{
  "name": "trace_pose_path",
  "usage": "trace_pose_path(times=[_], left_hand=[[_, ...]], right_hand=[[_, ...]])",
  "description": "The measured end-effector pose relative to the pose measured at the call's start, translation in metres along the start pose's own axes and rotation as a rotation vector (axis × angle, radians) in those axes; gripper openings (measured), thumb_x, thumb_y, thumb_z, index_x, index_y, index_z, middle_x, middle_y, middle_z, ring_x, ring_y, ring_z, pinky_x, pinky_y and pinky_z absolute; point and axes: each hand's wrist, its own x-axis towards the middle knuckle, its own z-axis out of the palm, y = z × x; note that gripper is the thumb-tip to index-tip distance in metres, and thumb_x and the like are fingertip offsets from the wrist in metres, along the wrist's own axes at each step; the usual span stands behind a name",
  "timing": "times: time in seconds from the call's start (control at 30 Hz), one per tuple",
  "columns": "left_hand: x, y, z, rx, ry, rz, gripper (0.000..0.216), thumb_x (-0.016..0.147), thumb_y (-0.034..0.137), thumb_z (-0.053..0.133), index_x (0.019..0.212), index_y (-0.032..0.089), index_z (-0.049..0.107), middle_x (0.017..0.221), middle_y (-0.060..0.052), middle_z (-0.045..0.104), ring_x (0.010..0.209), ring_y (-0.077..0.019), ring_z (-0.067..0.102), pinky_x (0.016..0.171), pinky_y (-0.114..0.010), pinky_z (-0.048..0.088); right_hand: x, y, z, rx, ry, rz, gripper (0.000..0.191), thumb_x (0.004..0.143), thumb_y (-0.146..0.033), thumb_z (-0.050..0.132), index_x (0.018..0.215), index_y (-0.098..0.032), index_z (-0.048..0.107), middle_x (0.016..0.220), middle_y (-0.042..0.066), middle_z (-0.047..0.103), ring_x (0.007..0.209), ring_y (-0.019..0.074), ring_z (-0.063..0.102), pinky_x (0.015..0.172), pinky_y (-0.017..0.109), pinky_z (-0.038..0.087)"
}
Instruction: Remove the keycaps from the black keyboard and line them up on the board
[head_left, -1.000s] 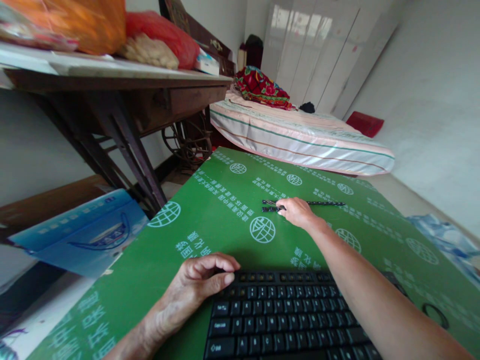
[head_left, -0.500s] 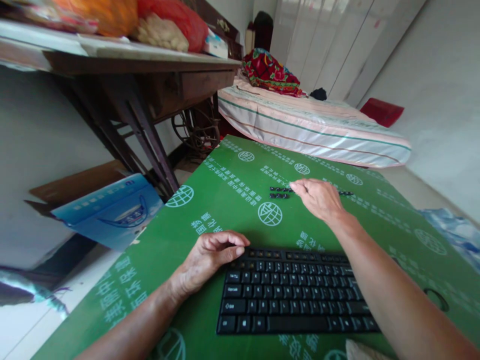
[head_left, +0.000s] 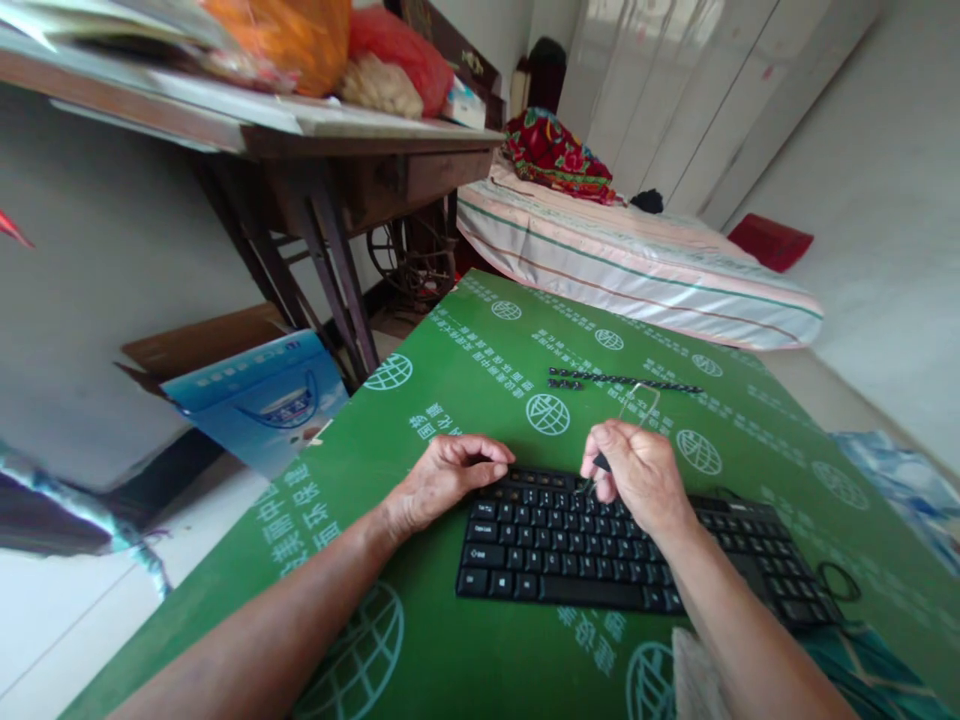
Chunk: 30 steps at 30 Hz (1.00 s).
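Observation:
A black keyboard (head_left: 600, 550) lies on a green printed board (head_left: 450, 400). My left hand (head_left: 442, 480) is curled closed on the keyboard's top left corner, thumb along its edge. My right hand (head_left: 637, 475) hovers over the keyboard's top row, pinched shut on a thin wire tool (head_left: 637, 400) whose loop sticks out past the fingers; a small dark tip shows under the fingers. Beyond the hands, a long row of loose black keycaps (head_left: 630, 381) lies on the board, with a short row (head_left: 564, 384) just in front of its left end.
A dark wooden table (head_left: 337, 170) with orange and red bags stands at left, above a blue carton (head_left: 262, 400). A striped bed (head_left: 637, 270) with a red cloth lies behind the board. A black cable loop (head_left: 834, 580) sits right of the keyboard.
My right hand pulled back from the keycap rows to the keyboard's top row, now with the wire tool in it. My left hand stayed on the keyboard's corner. The view shifted.

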Motion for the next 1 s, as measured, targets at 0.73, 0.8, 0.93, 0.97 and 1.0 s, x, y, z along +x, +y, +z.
trace_pose_path(times=[0.73,0.8,0.93,0.97,1.0], left_hand=[[-0.001,0.004,0.002,-0.019,-0.064,0.043,0.016,0.071,0.025,0.067,0.080,0.012,0.069,0.085,-0.005,0.070,0.078,-0.0153,0.061,0.077,-0.029,0.045],[-0.001,0.004,0.003,-0.024,-0.062,0.045,0.015,0.071,0.025,0.067,0.079,0.012,0.069,0.085,-0.005,0.070,0.078,-0.0152,0.061,0.077,-0.028,0.045],[0.000,0.002,0.003,-0.017,-0.063,0.050,0.014,0.070,0.024,0.067,0.077,0.012,0.069,0.082,-0.004,0.070,0.076,-0.0142,0.061,0.075,-0.028,0.045],[0.000,0.002,0.003,-0.014,-0.061,0.053,0.014,0.070,0.023,0.067,0.077,0.012,0.069,0.081,-0.004,0.070,0.075,-0.0139,0.061,0.075,-0.028,0.045],[0.000,0.001,0.003,-0.012,-0.059,0.058,0.013,0.070,0.023,0.067,0.077,0.012,0.069,0.080,-0.004,0.070,0.074,-0.0137,0.061,0.075,-0.028,0.046]], right_hand=[[0.013,-0.014,0.026,-0.251,-0.524,-0.234,0.030,0.078,-0.043,0.060,0.068,-0.016,0.068,0.065,0.001,0.060,0.050,0.0078,0.053,0.050,0.020,0.046],[0.015,-0.014,0.026,-0.254,-0.535,-0.244,0.029,0.078,-0.042,0.060,0.068,-0.016,0.068,0.064,0.000,0.059,0.050,0.0078,0.053,0.051,0.020,0.046],[0.016,-0.013,0.029,-0.266,-0.578,-0.285,0.027,0.078,-0.039,0.061,0.067,-0.016,0.067,0.063,0.000,0.060,0.051,0.0081,0.053,0.052,0.021,0.045],[0.017,-0.013,0.031,-0.267,-0.592,-0.300,0.026,0.078,-0.039,0.062,0.067,-0.016,0.067,0.064,0.000,0.061,0.051,0.0082,0.053,0.052,0.021,0.044],[0.017,-0.012,0.032,-0.270,-0.602,-0.314,0.025,0.078,-0.038,0.062,0.067,-0.016,0.067,0.065,0.001,0.062,0.052,0.0083,0.053,0.053,0.021,0.044]])
